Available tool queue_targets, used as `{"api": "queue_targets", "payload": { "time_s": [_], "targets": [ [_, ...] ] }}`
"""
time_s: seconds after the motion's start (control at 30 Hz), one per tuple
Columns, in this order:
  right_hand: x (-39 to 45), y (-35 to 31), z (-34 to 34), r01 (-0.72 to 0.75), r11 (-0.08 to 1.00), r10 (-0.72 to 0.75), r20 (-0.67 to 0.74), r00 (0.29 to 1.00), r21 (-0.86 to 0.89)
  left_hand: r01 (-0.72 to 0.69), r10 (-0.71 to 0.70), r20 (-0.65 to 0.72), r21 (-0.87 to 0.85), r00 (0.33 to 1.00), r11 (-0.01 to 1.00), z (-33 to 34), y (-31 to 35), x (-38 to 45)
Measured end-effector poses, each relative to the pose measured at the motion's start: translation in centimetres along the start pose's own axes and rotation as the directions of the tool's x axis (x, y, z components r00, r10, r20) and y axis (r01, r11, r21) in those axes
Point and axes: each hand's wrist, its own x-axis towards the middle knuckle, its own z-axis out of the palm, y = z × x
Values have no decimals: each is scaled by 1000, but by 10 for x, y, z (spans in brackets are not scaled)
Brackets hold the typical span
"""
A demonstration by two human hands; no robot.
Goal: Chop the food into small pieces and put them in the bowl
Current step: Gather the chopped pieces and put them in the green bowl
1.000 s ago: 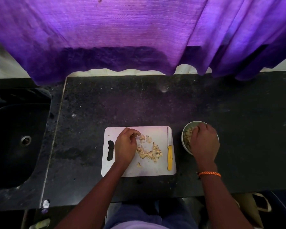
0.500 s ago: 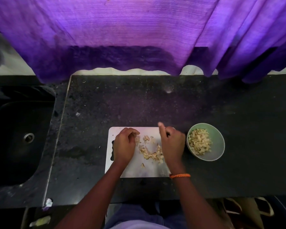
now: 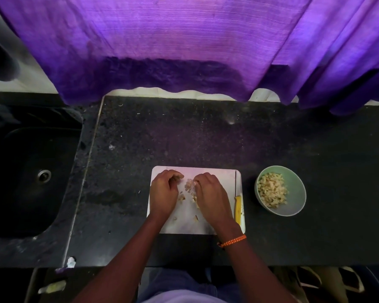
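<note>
A small heap of pale chopped food pieces (image 3: 189, 185) lies on the white cutting board (image 3: 224, 178). My left hand (image 3: 164, 192) sits at the heap's left side with its fingers curled in over the pieces. My right hand (image 3: 211, 194) covers the heap's right side, its fingers curled around pieces. A few stray bits (image 3: 196, 218) lie nearer to me on the board. A yellow-handled knife (image 3: 238, 209) rests along the board's right edge, with neither hand on it. To the right, the pale green bowl (image 3: 294, 207) holds a mound of chopped food (image 3: 271, 192).
The board and bowl stand on a black stone counter (image 3: 206, 136). A dark sink (image 3: 31, 171) is set in at the left. A purple curtain (image 3: 184, 40) hangs over the counter's back edge. An orange cord bracelet (image 3: 232, 240) is on my right wrist.
My right hand left the bowl, crossed over the knife and came down on the heap's right side. My left hand stayed at the heap. The camera view shifted slightly.
</note>
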Motion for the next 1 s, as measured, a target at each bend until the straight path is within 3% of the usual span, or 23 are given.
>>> {"api": "queue_targets", "payload": {
  "time_s": [0.17,0.33,0.4,0.53,0.63,0.8,0.93,1.0],
  "targets": [
    [-3,2,0,-27,998,28,-15,999,50,-54,52,23,76,998,996,2,5,-1],
    [-10,-2,-3,-29,990,40,-75,996,139,-44,41,85,39,996,998,2,12,-5],
    [-11,-2,-4,-86,985,87,-4,996,148,-47,41,104,52,994,998,1,10,-4],
    [-8,6,4,-72,997,72,25,997,9,-47,42,92,51,995,998,0,8,-2],
    [-7,12,2,-43,997,40,48,998,61,-55,51,72,51,996,997,-3,8,-1],
    [-6,10,-10,-64,982,96,-177,980,180,-37,35,55,40,998,999,-7,4,3],
    [-4,13,-10,-6,998,5,-17,1000,-66,-26,22,71,56,997,998,-9,0,3],
    [-1,13,-11,-27,994,25,-17,1000,-108,-51,45,95,65,994,997,-10,-1,3]
  ]
}}
